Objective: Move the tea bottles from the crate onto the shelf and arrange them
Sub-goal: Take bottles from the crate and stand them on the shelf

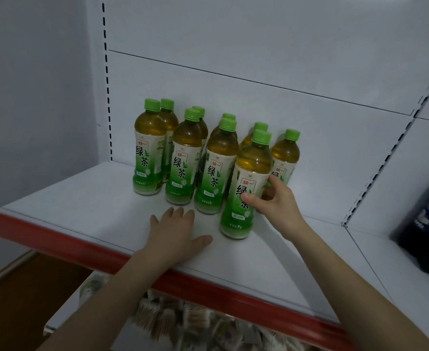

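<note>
On white shelf (pixel 86 198), green-capped bottles (pixel 249 183).

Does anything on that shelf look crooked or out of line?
Mostly tidy, all upright. The front-right tea bottle, gripped by the right hand, stands forward of the other tea bottles. The back row has an unpaired bottle at its right end.

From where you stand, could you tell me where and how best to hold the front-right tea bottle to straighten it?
Grip the front-right bottle around its labelled middle, from its right side. It stands upright, neighbours crowd its left and back, and the right hand already wraps it there. The left hand lies flat on the shelf.
</note>
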A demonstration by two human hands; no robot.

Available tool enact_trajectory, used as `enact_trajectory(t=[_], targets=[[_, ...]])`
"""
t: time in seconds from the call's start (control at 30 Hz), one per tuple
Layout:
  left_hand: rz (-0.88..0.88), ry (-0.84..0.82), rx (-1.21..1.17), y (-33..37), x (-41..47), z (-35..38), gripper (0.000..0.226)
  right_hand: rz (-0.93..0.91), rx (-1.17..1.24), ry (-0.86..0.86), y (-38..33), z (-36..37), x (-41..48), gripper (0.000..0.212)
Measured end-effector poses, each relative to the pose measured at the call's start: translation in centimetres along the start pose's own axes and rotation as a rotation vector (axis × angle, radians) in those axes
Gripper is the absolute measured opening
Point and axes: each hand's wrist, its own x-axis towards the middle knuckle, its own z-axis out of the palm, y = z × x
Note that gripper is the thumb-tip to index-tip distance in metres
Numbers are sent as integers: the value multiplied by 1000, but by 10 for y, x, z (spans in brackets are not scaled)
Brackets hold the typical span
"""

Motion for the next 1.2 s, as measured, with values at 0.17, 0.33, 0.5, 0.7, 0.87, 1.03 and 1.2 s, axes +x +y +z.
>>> enact_trajectory(t=[0.17,0.33,0.5,0.7,0.87,1.03,1.2], targets=[[9,-87,37,-1,3,3,64,-1,-46,-16,12,0,17,51],[-3,-96,35,-3,2,3,67,-8,-73,-32,18,-2,32,55],[-1,-89,33,-2,1,2,67,4,-78,-27,22,-5,41,54],[0,-91,28,-2,3,2,67,3,-72,-57,22,-7,43,54],[-1,-85,32,-2,3,3,67,52,-99,-57,25,-8,42,51],[-4,-34,21,-2,1,2,64,34,-485,-118,26,-12,21,40],[-11,102,125,7,-1,-2,58,-126,-564,-104,6,-14,-5,37]])
